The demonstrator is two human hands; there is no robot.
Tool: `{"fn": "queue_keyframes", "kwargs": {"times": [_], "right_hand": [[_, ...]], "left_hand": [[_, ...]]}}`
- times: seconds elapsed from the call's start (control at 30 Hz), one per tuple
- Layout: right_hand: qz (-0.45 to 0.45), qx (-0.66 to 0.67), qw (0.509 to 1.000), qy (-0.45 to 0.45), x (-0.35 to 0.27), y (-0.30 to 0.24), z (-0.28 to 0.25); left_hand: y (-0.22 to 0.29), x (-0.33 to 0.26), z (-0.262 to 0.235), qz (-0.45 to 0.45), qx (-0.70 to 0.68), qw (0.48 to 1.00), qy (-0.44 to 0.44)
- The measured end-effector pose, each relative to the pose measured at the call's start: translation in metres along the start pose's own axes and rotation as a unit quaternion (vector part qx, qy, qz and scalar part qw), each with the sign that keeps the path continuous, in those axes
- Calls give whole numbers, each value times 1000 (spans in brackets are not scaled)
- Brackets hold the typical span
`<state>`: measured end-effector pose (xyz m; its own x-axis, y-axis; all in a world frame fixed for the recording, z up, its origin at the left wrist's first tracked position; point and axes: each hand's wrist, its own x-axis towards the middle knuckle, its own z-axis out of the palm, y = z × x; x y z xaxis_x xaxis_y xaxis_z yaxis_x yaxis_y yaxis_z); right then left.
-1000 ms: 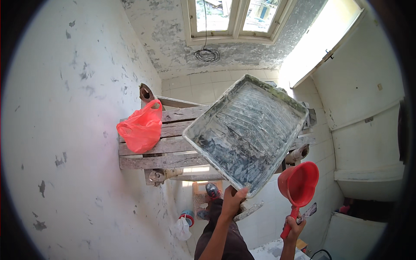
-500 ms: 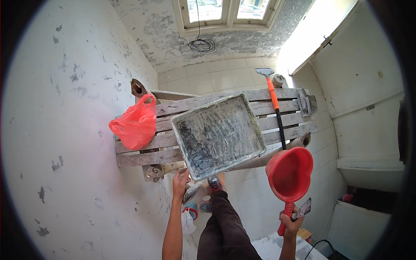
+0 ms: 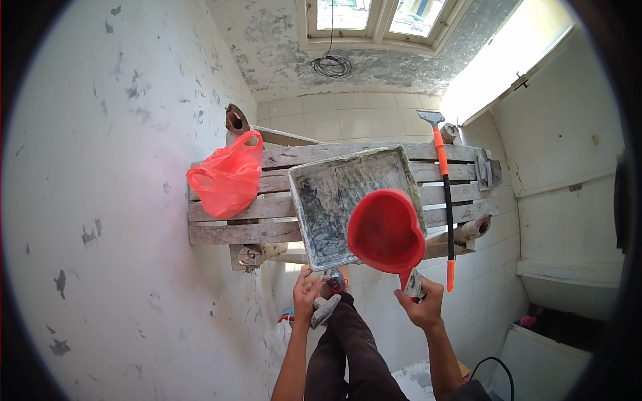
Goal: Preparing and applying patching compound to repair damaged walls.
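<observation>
In my right hand [image 3: 424, 306] is the handle of a red dipper [image 3: 386, 230], whose wide bowl hangs over the near right part of a plaster-caked tray [image 3: 314, 207]. A putty knife [image 3: 414, 285] with a stained blade is pinched in that same hand. By the tray's near left corner, my left hand [image 3: 306, 296] has its fingers curled. A grey, plaster-covered flat tool [image 3: 326, 311] juts from beneath that palm, its handle hidden. What lies in the dipper is too dim to make out.
The tray rests on a slatted wooden bench [image 3: 247, 234]. A pink plastic bag [image 3: 227, 177] lies at its left end. On the right are a long-handled scraper [image 3: 447, 194] and grey flat pieces [image 3: 487, 170]. A blue-and-red bucket [image 3: 286, 314] stands near my feet, beside the left wall.
My right hand has brought the dipper leftward and up, from beside the bench to over the tray. My left hand stays near the tray's corner. The whole view has shifted a little.
</observation>
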<state>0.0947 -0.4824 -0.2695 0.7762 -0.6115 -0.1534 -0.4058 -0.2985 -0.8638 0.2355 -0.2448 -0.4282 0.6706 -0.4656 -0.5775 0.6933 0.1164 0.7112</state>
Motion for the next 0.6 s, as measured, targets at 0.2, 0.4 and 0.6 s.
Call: {"fn": "queue_keyframes", "kwargs": {"times": [0.2, 0.4, 0.6], "right_hand": [[-41, -62, 997, 11, 18, -2, 28], [-67, -86, 993, 39, 29, -3, 50], [-36, -61, 997, 16, 35, -15, 51]], "left_hand": [[9, 17, 7, 47, 18, 999, 16], [19, 32, 0, 50, 63, 997, -14], [6, 10, -38, -24, 32, 999, -27]]}}
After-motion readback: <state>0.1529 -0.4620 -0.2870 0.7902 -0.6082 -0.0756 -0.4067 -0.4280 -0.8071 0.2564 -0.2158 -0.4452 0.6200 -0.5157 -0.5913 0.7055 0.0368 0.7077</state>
